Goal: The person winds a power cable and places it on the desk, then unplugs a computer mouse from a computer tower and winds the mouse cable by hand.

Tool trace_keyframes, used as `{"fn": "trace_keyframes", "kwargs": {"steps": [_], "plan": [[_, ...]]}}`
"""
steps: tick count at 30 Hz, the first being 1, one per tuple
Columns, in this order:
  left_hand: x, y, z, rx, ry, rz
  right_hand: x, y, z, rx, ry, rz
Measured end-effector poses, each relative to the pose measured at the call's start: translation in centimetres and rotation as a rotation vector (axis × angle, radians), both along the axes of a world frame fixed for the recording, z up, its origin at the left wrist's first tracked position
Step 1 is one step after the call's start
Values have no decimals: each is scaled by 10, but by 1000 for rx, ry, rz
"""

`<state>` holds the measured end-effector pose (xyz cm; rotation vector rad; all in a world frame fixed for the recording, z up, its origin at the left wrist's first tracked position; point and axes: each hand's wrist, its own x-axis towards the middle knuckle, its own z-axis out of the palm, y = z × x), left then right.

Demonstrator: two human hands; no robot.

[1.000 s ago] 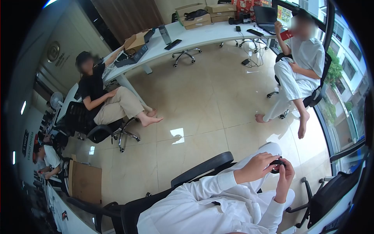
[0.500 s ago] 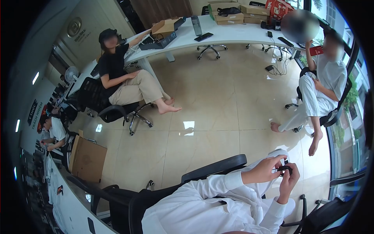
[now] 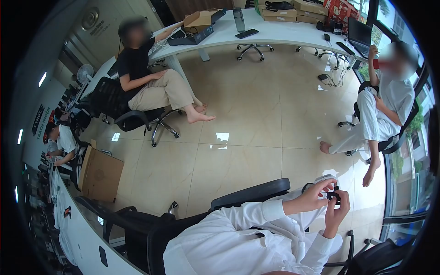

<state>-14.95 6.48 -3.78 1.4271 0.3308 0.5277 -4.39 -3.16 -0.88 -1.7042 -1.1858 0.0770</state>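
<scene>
My left hand (image 3: pixel 310 200) is in front of me above my white trousers, its fingers bent in toward a small black object (image 3: pixel 333 197). From the other side, my right hand (image 3: pixel 337 217) grips the same object between thumb and fingers. The object is dark and rounded, with a short piece sticking up and a thin dark line running toward my left fingers. Its kind is too small to make out, and my fingers partly cover it.
A black chair armrest (image 3: pixel 250 192) lies beside my left forearm. Two people sit on office chairs across the tiled floor (image 3: pixel 238 123). A long white desk (image 3: pixel 215 41) behind them holds boxes, a bottle (image 3: pixel 239 20) and a laptop (image 3: pixel 359 36). A cardboard box (image 3: pixel 101 175) stands at left.
The view has shifted slightly. My hands stay together around the black object, with small finger movements. The seated person at right has brought a red item closer to the face.
</scene>
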Motion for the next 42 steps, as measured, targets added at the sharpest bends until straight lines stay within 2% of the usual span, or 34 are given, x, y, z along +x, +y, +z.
{"fn": "trace_keyframes", "kwargs": {"steps": [8, 20, 29, 36, 42], "plan": [[14, -6, -2, -61, -5, -67, 15, -12, -14, 31, 33, -48], [54, -21, -4, -351, -64, -323, 31, -56, -28, 106, 11, -203], [96, -70, 8, -565, 73, -640, 25, -125, -19, 167, 81, -552], [110, -123, 9, -556, 90, -911, 2, -180, -23, 283, 146, -777], [109, -159, 12, -533, 135, -1071, -22, -214, -18, 311, 83, -927]]}}
